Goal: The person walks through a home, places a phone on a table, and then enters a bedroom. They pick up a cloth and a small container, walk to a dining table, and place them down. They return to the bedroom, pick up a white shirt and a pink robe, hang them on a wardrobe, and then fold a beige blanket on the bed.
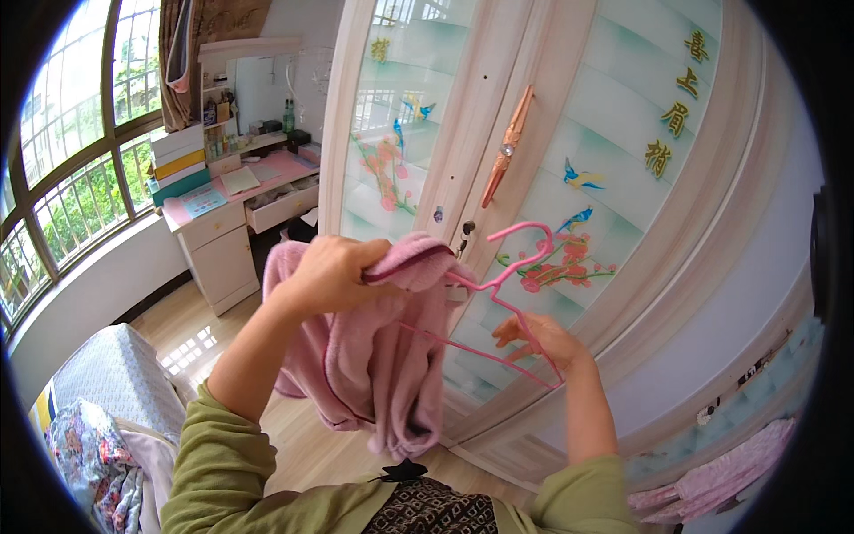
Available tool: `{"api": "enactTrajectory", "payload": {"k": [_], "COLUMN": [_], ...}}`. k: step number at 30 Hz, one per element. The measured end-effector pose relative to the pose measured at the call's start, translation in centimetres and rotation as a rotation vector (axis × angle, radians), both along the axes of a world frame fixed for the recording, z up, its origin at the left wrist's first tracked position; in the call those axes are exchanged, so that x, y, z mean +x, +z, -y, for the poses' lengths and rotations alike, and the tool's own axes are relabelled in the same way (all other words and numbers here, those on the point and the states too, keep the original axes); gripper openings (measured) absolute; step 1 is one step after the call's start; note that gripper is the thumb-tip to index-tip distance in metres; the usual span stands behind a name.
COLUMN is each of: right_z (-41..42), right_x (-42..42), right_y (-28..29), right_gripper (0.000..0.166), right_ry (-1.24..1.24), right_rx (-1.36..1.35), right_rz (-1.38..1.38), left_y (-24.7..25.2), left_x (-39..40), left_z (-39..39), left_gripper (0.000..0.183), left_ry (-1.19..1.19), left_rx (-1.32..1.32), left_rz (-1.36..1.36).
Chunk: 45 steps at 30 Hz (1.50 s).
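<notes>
My left hand [337, 270] grips the upper edge of a pink fleece garment [373, 347] with dark red piping, holding it up so that it hangs in folds. One arm of a pink clothes hanger [497, 288] goes into the garment; its hook and other arm stick out to the right. Behind that bare arm is my right hand [542, 339], fingers apart and curled; whether it touches the hanger is hard to tell. In front of me stand shut wardrobe doors [460, 127] with painted glass panels, a copper-coloured handle [508, 147] and a key in the lock [468, 228].
A white dressing table [220, 223] with a part-open drawer [283, 203] and stacked boxes [177, 163] stands by the barred window [73, 147]. Flowered cloth [87, 447] lies at lower left on a covered piece of furniture [110, 364]. Pink patterned fabric [727, 474] shows at lower right.
</notes>
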State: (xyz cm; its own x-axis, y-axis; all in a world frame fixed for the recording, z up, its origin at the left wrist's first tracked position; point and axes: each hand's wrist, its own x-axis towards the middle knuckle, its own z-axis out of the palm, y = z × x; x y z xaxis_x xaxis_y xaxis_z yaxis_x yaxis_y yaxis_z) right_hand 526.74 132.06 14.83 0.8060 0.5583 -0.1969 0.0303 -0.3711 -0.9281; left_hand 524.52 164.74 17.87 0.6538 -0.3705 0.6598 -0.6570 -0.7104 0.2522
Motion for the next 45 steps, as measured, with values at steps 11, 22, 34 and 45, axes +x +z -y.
{"api": "enactTrajectory", "payload": {"k": [11, 22, 34, 45], "right_z": [-7.7, -12.3, 0.6, 0.6], "right_x": [-1.9, -1.5, 5.7, -5.7], "right_y": [-14.5, -20.3, -16.2, -1.6], "right_gripper": [0.065, 0.038, 0.037, 0.044], "right_ry": [0.278, -0.077, -0.512, 0.053], "right_rx": [-0.075, 0.356, 0.817, -0.569], "right_rz": [0.162, -0.057, 0.081, 0.155], "left_y": [4.7, 5.7, 4.3, -0.5], "left_x": [-0.9, -3.6, -4.5, -1.8], "left_z": [0.0, -2.7, -7.7, -5.3], "left_gripper": [0.04, 0.045, 0.038, 0.026], "left_ry": [-0.167, -0.376, 0.066, 0.467], "left_rx": [-0.146, -0.321, 0.073, -0.075], "left_rz": [-0.268, -0.422, -0.437, 0.057]}}
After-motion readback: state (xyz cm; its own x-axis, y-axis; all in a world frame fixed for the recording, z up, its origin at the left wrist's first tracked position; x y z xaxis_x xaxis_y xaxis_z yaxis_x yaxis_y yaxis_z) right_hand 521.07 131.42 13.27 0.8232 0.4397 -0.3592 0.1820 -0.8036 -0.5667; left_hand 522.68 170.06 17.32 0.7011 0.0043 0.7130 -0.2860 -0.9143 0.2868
